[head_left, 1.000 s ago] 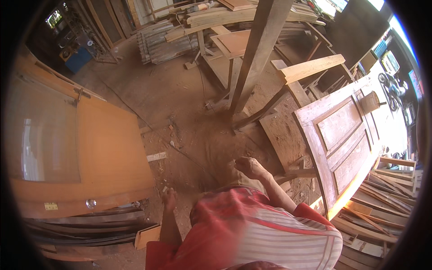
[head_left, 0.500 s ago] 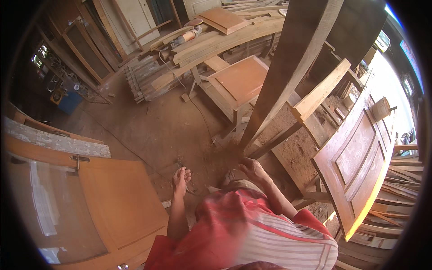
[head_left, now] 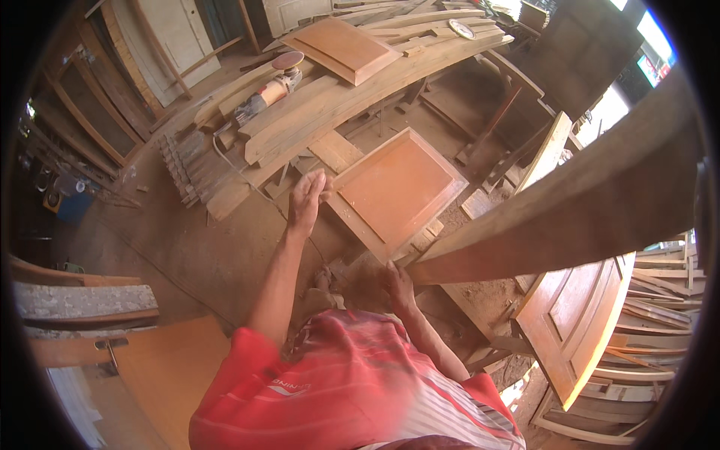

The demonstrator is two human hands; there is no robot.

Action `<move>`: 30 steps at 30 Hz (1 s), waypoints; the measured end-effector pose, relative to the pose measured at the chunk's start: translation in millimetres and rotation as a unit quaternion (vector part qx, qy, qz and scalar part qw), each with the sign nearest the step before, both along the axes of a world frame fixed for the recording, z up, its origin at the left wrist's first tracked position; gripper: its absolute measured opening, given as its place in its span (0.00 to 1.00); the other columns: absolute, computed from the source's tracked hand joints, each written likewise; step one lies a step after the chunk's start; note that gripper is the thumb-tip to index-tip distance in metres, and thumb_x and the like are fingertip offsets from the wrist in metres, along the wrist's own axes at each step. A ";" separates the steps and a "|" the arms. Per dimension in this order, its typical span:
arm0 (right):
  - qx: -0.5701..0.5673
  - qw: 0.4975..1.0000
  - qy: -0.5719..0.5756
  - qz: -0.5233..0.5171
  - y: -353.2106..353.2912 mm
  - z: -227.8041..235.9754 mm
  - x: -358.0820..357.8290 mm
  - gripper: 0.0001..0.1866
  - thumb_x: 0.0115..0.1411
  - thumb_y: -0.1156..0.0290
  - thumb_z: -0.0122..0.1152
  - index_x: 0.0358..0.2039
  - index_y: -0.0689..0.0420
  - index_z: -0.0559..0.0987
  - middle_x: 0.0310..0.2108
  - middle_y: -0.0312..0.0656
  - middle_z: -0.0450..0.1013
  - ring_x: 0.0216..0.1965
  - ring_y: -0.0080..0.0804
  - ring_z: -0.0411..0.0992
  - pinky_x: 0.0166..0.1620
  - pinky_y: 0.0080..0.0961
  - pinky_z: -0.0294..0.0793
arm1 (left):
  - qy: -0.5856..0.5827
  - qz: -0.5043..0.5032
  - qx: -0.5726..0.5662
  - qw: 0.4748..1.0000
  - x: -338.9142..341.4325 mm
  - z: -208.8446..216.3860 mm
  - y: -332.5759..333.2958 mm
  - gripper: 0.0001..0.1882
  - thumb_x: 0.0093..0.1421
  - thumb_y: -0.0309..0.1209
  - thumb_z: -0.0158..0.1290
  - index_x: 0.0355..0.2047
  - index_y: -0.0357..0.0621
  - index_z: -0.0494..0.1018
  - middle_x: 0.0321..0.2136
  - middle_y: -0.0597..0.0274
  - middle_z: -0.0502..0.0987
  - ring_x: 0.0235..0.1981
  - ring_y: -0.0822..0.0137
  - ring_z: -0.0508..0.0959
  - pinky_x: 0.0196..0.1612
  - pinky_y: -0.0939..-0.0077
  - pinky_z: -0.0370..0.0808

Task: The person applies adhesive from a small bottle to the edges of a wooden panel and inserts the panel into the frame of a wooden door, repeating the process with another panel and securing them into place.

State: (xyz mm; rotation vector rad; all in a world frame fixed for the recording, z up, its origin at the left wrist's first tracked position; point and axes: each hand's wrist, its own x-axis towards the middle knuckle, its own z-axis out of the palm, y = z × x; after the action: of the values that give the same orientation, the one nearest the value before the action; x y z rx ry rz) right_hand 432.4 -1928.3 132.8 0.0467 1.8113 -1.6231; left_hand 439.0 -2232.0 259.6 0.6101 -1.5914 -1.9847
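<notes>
My left hand is raised beside the left corner of an orange-brown wooden panel, its fingers curled and nothing showing in them. Contact with the panel's edge cannot be made out. Low and near the panel's front corner is my right hand, slightly blurred, with most of its fingers hidden. The panel lies on a low support and has a raised border and pale dust on it. Behind it, an orange-and-grey angle grinder with a round disc rests on stacked boards.
A thick wooden post slants up close on my right. Beyond it leans a panelled door. Another door lies at lower left. A second panel sits on the boards. A cord trails from the grinder.
I have moved nearer the panel and the boards. My left hand has risen forward to the panel's left corner; my right hand has come close to its front corner. The post now slants rightward.
</notes>
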 end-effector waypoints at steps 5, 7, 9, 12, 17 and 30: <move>-0.222 0.955 -0.073 -0.183 -37.3 -38.8 -27.1 0.28 0.73 0.50 0.52 0.64 0.58 0.70 0.58 0.40 0.70 0.59 0.33 0.70 0.60 0.37 0.72 | 0.005 -0.008 -0.013 1.000 -135.7 26.2 -97.6 0.23 0.70 0.42 0.55 0.57 0.37 0.73 0.46 0.61 0.79 0.48 0.72 0.78 0.50 0.75 0.77; -0.301 0.915 -0.133 -0.234 -51.8 -21.2 -36.3 0.26 0.74 0.51 0.51 0.63 0.57 0.71 0.57 0.39 0.70 0.58 0.32 0.70 0.60 0.36 0.72 | -0.007 -0.010 -0.041 0.999 -175.8 23.3 -137.1 0.31 0.69 0.43 0.57 0.62 0.31 0.67 0.52 0.56 0.76 0.52 0.69 0.75 0.55 0.73 0.74; -0.204 0.952 -0.023 -0.229 -61.0 -1.4 -43.1 0.26 0.77 0.53 0.44 0.58 0.65 0.73 0.52 0.35 0.72 0.53 0.24 0.68 0.59 0.24 0.68 | 0.011 0.035 -0.046 0.998 -222.5 15.8 -176.3 0.34 0.69 0.43 0.56 0.64 0.27 0.63 0.56 0.49 0.74 0.56 0.63 0.74 0.59 0.70 0.72; -0.220 0.938 -0.019 -0.268 -63.7 4.4 -48.0 0.23 0.77 0.56 0.46 0.57 0.64 0.74 0.51 0.34 0.72 0.53 0.22 0.68 0.58 0.25 0.68 | -0.004 0.042 -0.017 0.999 -266.0 23.7 -189.2 0.40 0.69 0.43 0.55 0.67 0.22 0.54 0.63 0.38 0.67 0.64 0.54 0.69 0.66 0.67 0.67; -0.255 0.920 -0.069 -0.289 -55.8 -4.4 -54.8 0.21 0.73 0.58 0.56 0.58 0.58 0.73 0.51 0.32 0.74 0.51 0.25 0.71 0.60 0.28 0.69 | -0.019 0.111 0.032 0.993 -328.7 18.3 -200.5 0.44 0.69 0.42 0.53 0.70 0.21 0.46 0.69 0.30 0.57 0.71 0.48 0.62 0.71 0.65 0.61; -0.113 0.934 -0.112 -0.321 -78.2 16.7 -41.0 0.32 0.67 0.60 0.65 0.64 0.62 0.67 0.56 0.38 0.72 0.56 0.29 0.70 0.60 0.31 0.68 | -0.041 0.012 0.333 0.942 -401.6 22.5 -244.8 0.24 0.60 0.38 0.67 0.54 0.48 0.73 0.49 0.63 0.78 0.46 0.64 0.80 0.41 0.65 0.82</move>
State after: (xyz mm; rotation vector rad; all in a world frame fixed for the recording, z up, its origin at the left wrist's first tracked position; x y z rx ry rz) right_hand 391.4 -2006.5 149.6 0.7589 1.4978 -2.1565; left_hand 37.5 -2476.8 282.2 0.9625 -0.9106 -2.5027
